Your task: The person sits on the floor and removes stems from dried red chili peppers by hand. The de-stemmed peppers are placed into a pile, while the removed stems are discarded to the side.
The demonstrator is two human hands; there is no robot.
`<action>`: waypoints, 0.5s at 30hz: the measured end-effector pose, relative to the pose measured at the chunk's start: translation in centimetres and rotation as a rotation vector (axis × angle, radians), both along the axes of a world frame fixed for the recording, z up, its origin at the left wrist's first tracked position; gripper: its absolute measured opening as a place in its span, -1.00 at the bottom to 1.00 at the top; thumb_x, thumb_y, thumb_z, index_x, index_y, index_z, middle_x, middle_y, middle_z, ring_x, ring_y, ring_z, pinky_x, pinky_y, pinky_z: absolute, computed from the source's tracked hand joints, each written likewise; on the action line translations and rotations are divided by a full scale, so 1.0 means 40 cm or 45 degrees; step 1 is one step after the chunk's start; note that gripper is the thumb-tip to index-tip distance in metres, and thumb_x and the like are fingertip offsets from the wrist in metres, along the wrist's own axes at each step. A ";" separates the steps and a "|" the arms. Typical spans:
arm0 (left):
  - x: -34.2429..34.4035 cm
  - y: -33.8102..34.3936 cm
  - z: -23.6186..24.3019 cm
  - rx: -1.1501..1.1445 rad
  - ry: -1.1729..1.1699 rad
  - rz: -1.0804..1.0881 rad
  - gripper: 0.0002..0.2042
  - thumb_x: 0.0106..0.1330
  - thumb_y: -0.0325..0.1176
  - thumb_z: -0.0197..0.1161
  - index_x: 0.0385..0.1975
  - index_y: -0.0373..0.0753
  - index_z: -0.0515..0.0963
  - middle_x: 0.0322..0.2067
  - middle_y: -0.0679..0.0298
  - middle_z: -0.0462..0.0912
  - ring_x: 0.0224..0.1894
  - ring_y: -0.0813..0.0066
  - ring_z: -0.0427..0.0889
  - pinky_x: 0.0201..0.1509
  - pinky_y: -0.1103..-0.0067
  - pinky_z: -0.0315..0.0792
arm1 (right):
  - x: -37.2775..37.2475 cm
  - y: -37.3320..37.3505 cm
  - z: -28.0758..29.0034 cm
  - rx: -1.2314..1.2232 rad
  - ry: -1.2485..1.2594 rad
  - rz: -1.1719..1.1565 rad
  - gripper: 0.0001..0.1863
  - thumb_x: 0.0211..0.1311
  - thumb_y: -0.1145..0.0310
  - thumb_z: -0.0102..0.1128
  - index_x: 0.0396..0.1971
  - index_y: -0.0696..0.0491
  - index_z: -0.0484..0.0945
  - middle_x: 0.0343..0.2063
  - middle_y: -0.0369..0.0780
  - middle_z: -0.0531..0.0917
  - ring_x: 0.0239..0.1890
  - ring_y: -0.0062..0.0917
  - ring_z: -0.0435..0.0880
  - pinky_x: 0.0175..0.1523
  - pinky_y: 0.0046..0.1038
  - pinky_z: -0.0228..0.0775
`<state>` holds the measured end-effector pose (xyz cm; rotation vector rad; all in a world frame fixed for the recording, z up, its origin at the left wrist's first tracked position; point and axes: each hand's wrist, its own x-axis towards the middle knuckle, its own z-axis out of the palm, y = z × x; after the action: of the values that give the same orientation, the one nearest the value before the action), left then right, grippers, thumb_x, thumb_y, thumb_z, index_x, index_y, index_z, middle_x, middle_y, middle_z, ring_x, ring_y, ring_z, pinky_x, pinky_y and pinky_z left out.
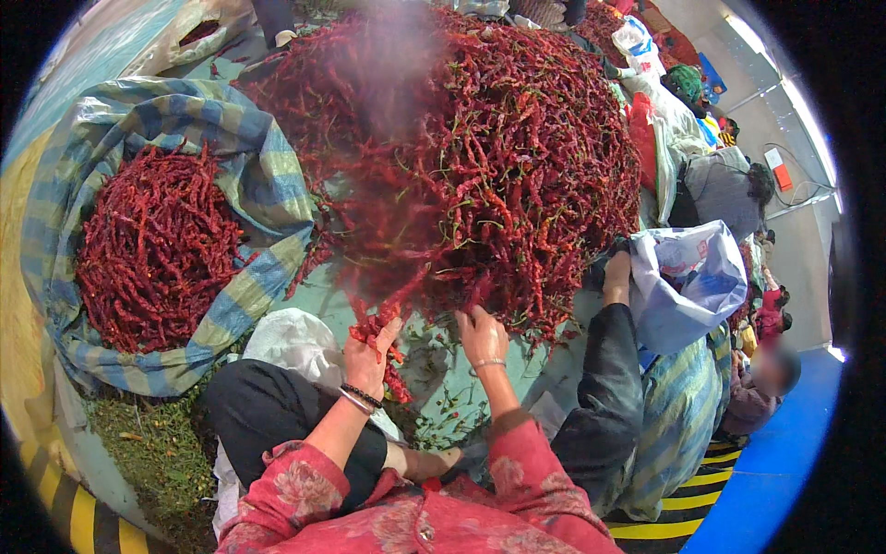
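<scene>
My left hand (366, 360) grips several red chillies (389, 312), some dangling beside the palm. To its right, my right hand (480, 337) pinches at a chilli (477, 294) on the near edge of a big heap of red chillies (526, 157), above a pale green surface (434, 379) strewn with stems and leaves. A hazy smear blurs the middle of the heap. Left of my hands, a checked sack (277, 166) holds more red chillies (152, 249), and a white cloth or sack (286, 342) lies beside my bent leg.
A white bag (683, 286) stands right of my outstretched leg (600, 388), atop a striped sack (674, 415). Other people (724, 198) sit along the right side. Loose green trimmings (138, 443) lie at lower left, near yellow and black edging (60, 485); a blue surface (775, 443) lies far right.
</scene>
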<state>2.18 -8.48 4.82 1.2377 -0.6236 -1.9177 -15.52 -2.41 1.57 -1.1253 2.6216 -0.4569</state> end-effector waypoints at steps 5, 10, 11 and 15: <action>-0.018 0.029 -0.012 -0.127 0.146 -0.382 -0.82 0.09 -0.39 0.33 -0.34 -0.28 0.56 -0.43 0.41 0.59 -0.40 0.67 0.49 -0.28 0.66 0.35 | 0.123 0.106 0.066 0.192 -0.044 0.435 -0.77 0.10 0.15 0.09 -0.49 0.02 0.52 -0.60 -0.06 0.57 -0.50 -0.11 0.55 -0.43 -0.16 0.38; -0.022 0.072 -0.070 -0.295 0.066 -0.298 -0.81 0.11 -0.46 0.27 -0.27 -0.24 0.49 -0.47 0.41 0.56 -0.52 0.68 0.44 -0.54 0.67 0.30 | 0.177 0.100 0.039 0.303 -0.079 0.489 -0.78 0.08 0.19 0.07 -0.41 0.01 0.57 -0.58 -0.04 0.59 -0.48 -0.13 0.59 -0.41 -0.15 0.41; -0.031 0.082 -0.062 -0.287 0.052 -0.249 -0.81 0.12 -0.47 0.26 -0.28 -0.23 0.47 -0.49 0.42 0.55 -0.54 0.69 0.43 -0.58 0.67 0.29 | 0.173 0.100 -0.005 0.479 0.041 0.484 -0.77 0.07 0.17 0.08 -0.41 0.00 0.58 -0.59 -0.03 0.59 -0.48 -0.12 0.59 -0.39 -0.15 0.42; -0.032 0.070 -0.002 0.004 0.068 -0.141 -0.86 0.15 -0.44 0.25 -0.36 -0.17 0.42 -0.59 0.45 0.47 -0.67 0.73 0.33 -0.65 0.71 0.20 | 0.046 0.084 -0.071 0.498 0.082 0.216 -0.75 0.07 0.14 0.08 -0.47 0.02 0.57 -0.53 -0.04 0.60 -0.44 -0.10 0.59 -0.36 -0.11 0.40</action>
<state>0.92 -5.67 4.76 1.1720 -0.6734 -2.0366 -13.66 0.97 -1.26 -1.2243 2.4872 0.1254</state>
